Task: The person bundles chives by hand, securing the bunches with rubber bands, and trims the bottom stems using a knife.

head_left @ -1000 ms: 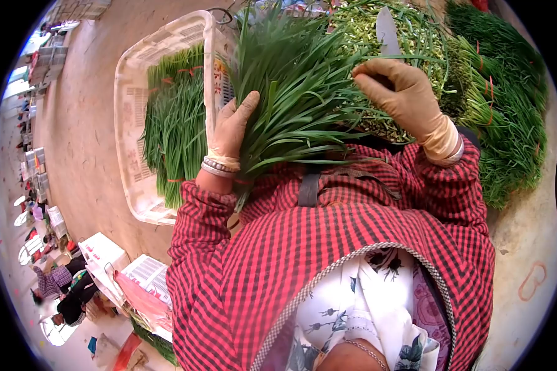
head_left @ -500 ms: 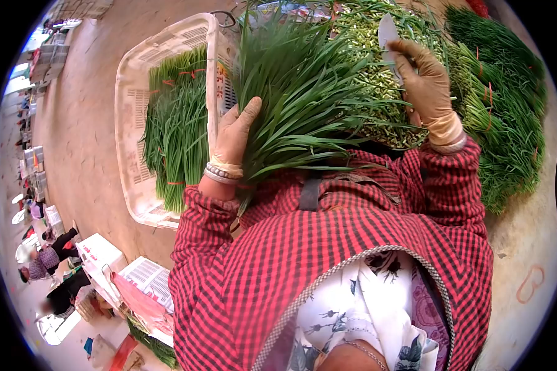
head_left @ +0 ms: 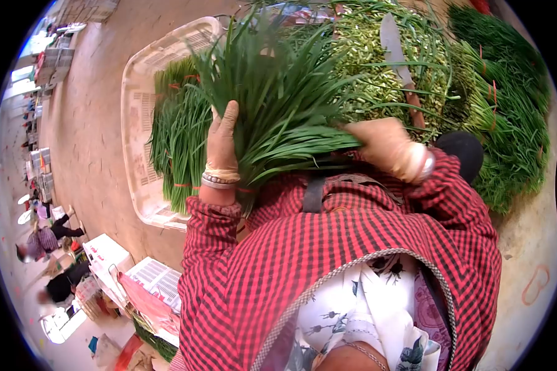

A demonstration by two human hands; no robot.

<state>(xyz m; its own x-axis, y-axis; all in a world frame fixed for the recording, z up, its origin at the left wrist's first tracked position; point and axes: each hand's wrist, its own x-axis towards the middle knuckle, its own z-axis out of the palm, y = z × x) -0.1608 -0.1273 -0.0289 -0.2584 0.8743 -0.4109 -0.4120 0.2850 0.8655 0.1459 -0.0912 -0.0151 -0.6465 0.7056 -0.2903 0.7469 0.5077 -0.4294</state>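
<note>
A loose bunch of long green leaves (head_left: 278, 99) fans out in front of my body. My left hand (head_left: 222, 139), gloved, is wrapped against the bunch's left side, thumb up. At the bunch's lower right edge is my gloved right hand (head_left: 382, 143), its fingers closed at the leaf ends; what they pinch is too blurred to tell. Beyond that hand a knife (head_left: 392, 46) with a wooden handle lies on a heap of cut stalk pieces (head_left: 359, 46).
A white plastic crate (head_left: 133, 117) at left holds banded green bundles (head_left: 179, 133). More banded bundles (head_left: 507, 105) are piled at right. White boxes (head_left: 105, 253) stand at lower left, with people (head_left: 43, 241) beyond them on the floor. A dark rounded object (head_left: 463, 154) is beside my right sleeve.
My right hand has come down from above the knife to the leaves' lower right edge and closed. The bunch and my left hand have shifted slightly left, the leaves now overlapping the crate.
</note>
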